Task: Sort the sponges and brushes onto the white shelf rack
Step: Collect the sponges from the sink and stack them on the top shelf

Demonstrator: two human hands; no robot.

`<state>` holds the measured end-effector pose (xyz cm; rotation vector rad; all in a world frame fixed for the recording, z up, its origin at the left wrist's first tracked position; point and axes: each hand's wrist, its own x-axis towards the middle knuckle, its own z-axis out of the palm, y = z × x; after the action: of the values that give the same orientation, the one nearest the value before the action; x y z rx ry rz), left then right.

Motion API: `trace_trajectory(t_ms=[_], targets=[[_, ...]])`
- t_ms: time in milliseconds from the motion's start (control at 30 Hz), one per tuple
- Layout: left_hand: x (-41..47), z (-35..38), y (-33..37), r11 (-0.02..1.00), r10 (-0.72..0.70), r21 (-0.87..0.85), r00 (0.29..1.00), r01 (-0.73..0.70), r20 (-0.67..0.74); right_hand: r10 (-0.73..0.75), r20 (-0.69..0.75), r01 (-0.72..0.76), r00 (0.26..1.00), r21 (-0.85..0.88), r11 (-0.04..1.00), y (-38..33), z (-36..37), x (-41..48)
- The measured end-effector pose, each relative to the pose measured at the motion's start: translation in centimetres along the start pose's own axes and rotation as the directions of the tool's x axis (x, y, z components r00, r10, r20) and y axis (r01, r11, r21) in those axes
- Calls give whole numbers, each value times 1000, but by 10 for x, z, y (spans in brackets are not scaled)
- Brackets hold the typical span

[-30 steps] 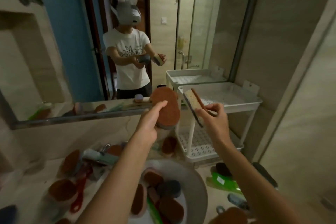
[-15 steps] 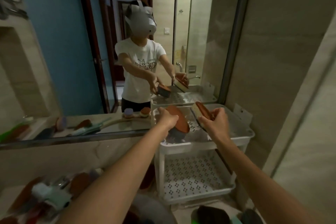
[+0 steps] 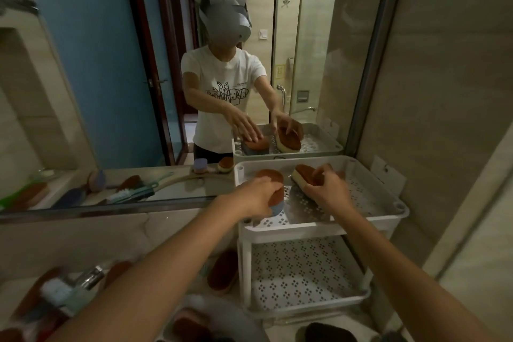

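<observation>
Left hand [image 3: 256, 194] is clasped on the round sponge [image 3: 273, 184] (brown top, blue base), at the front-left corner of the top tray [image 3: 399, 212] of the white rack [image 3: 245, 264]. Whether the base already rests there, I cannot tell. Right hand [image 3: 326, 189] pinches the yellow sponge [image 3: 304, 175], tilted, approx. mid-tray. Risk, in my opinion: if let go while tilted, the yellow one may flop against the other sponge. The round one is v. near the front rim, so a careless release can tip it out.
</observation>
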<state>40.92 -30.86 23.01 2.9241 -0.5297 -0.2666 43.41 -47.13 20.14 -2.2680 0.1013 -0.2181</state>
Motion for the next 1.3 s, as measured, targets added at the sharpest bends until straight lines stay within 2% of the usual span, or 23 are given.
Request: trace_trajectory(t_ms=[200,467,633,800,967,1167,1300], targets=[[10,12,-3,989,-117,75,985,126,-124,-2,42,5,999,-95,995,7,2,2],[15,20,-8,987,-145,-91,979,133,-142,-20,61,31,998,-186,982,8,5,4],[16,24,-8,984,-156,-114,970,136,-187,-40,79,57,996,-225,973,4,8,11],[16,29,-7,978,-187,-135,949,156,-254,-85,110,112,990,-269,957,-5,21,15],[15,27,-7,972,-205,-167,947,166,-247,-233,219,294,948,-313,903,-8,26,12],[13,25,-5,969,-213,-179,945,171,-249,-204,311,317,928,-371,873,-9,22,10],[13,24,-4,970,-216,-165,947,180,-237,-122,335,256,934,-394,883,-13,21,10]])
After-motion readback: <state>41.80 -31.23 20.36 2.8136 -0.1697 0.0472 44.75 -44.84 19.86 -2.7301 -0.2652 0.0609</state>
